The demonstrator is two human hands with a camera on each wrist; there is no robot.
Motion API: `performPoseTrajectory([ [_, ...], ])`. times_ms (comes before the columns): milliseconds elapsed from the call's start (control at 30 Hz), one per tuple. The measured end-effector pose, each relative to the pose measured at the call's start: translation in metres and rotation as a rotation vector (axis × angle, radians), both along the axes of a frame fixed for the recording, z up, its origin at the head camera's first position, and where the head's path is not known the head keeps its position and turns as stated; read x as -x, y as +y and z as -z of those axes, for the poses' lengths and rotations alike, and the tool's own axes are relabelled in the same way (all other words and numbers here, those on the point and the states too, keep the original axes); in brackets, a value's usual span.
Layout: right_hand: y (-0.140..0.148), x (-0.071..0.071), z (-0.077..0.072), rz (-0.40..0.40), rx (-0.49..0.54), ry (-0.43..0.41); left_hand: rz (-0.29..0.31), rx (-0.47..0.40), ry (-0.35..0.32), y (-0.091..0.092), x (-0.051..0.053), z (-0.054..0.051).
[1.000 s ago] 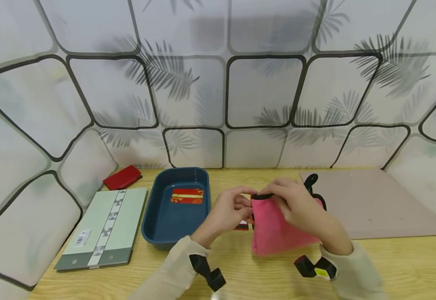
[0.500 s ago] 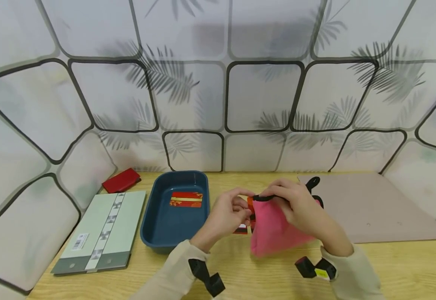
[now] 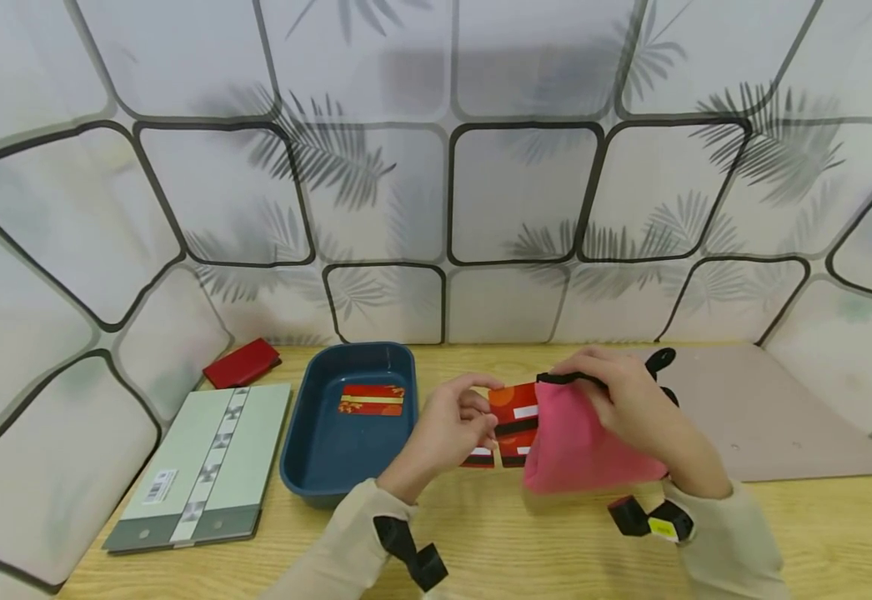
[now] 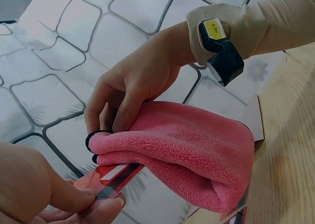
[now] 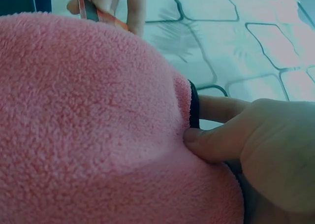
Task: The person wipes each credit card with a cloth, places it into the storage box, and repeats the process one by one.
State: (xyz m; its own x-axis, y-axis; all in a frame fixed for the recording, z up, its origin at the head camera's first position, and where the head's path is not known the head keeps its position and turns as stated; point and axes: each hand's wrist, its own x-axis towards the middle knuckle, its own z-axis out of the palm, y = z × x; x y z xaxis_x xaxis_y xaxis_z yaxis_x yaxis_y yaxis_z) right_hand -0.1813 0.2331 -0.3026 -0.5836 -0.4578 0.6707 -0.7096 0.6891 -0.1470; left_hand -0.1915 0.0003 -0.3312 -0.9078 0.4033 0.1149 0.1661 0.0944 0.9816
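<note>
Your left hand (image 3: pixel 453 429) pinches a red card (image 3: pixel 513 400), and your right hand (image 3: pixel 627 408) holds the black edge (image 3: pixel 556 378) of the pink pouch (image 3: pixel 586 446). The pouch is in front of you, to the right of the blue tray (image 3: pixel 346 458), and the card comes out of its left side, with its right end covered by the cloth. The step in hand, I judge, is passing the card through the pouch's mouth; whether inward or outward, its position alone does not tell me. The next move probably calls for a firm pinch and a mouth held apart, so that the soft cloth does not catch the card. On the table (image 3: pixel 481 533), red printed pieces (image 3: pixel 477 457) lie just below the held card; one card or two, I cannot tell. In the head view, your left fingers are partly hidden, but the left wrist view shows the thumb on top of the card and fingers beneath, and also how the card goes under the fold. The right wrist view shows your right thumb pressing the fluffy outer face beside the edge, which the head view hides. Only the head view shows the whole tray, with another card (image 3: pixel 372 403) in its far part.
</note>
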Motion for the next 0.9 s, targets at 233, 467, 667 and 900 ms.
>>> performPoseTrajectory([
  [233, 0.013, -0.002, -0.005, 0.109, -0.027, 0.032, -0.060, -0.040, -0.004, 0.002, 0.002, 0.002],
  [467, 0.025, -0.004, -0.009, 0.154, -0.024, 0.052, -0.058, -0.089, 0.027, 0.000, 0.003, 0.001],
  [667, 0.027, -0.008, -0.016, 0.113, 0.006, -0.074, -0.058, -0.078, 0.072, -0.005, 0.007, 0.000],
  [900, 0.017, -0.015, -0.022, 0.036, 0.018, -0.190, -0.086, -0.080, 0.076, -0.006, 0.010, 0.001],
])
